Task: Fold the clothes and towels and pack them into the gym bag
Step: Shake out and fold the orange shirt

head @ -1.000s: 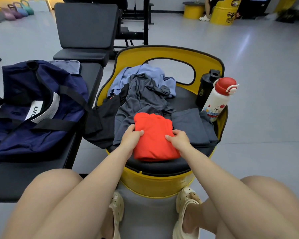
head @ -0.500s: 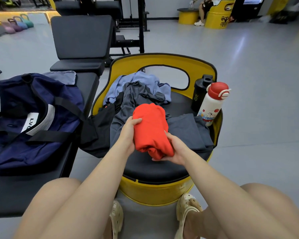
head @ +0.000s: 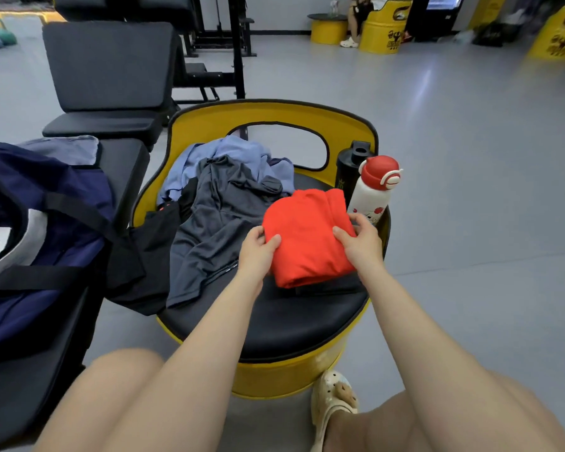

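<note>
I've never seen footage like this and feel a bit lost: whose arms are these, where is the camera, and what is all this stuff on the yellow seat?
There is no machine here. A person wears a wide-angle camera on the head, looking forward and down, so you see their own arms and knees. This is the only view.

Both hands hold a folded red garment: the left hand grips its left edge, the right hand its right edge. It sits over a folded dark garment on the black cushion of a yellow barrel seat.

Also on the seat lie unfolded clothes: a grey top, a pale blue one and a black one hanging over the side. At the back right stand a white bottle with a red cap and a black bottle.

The navy gym bag waits on the black bench to the left.
</note>
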